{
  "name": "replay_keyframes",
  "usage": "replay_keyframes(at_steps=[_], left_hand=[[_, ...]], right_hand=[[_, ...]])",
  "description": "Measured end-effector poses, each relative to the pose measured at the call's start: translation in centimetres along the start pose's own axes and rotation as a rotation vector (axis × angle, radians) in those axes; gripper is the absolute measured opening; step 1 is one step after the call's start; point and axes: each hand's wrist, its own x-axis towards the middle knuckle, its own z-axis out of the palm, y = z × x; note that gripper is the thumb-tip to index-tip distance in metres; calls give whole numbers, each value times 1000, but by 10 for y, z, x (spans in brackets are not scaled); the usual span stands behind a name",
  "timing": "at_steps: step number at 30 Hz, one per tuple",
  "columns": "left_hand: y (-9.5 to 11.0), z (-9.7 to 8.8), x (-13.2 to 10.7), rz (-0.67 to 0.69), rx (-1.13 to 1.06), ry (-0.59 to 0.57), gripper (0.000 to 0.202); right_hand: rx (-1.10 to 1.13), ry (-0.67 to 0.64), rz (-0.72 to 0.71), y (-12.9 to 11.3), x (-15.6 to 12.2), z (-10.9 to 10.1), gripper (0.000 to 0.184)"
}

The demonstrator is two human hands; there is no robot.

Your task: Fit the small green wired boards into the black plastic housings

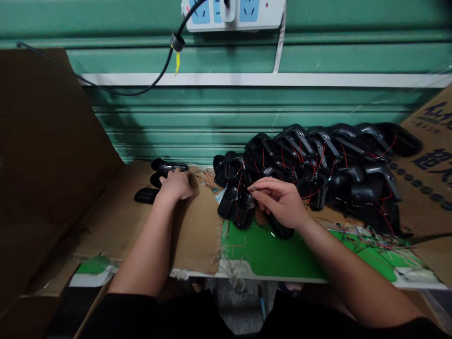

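Note:
My left hand (175, 184) rests with curled fingers on a black plastic shell (168, 166) at the left of the bench, beside two more black shells (146, 195). My right hand (278, 200) pinches a tiny metal part (253, 189) between thumb and forefinger, just over a black housing (243, 207) with red wires. A long pile of black housings (325, 165) with red wires stretches to the right behind that hand.
Cardboard (52, 179) covers the left side and bench top; a green mat (268, 249) lies at the front. Loose red and black wires (374, 238) lie right. A small circuit board (212, 187) sits between my hands. A power strip (235, 14) hangs above.

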Motion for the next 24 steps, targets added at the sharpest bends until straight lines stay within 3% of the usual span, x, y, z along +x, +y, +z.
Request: replay_keyframes(at_steps=[4,9,14,17,20,22,24], left_hand=[[0,-4,-1,17,-27,15,56],[-2,-11,-6,-36,-15,56,58],[-10,-19,-14,-40,-161,326,49],[-12,-23,-18,-6,-380,639,46],[-4,-26,-21,48,-734,953,48],[6,-26,-21,83,-1083,1019,53],[20,-25,-22,147,-1444,936,59]], right_hand=[[105,18,135,4,0,-1,26],[120,38,171,4,1,-2,29],[141,-12,209,1,1,-2,29],[194,-36,194,1,2,-3,24],[274,-73,158,2,3,-3,18],[300,-151,172,1,4,-2,18],[310,-258,208,1,3,0,19]])
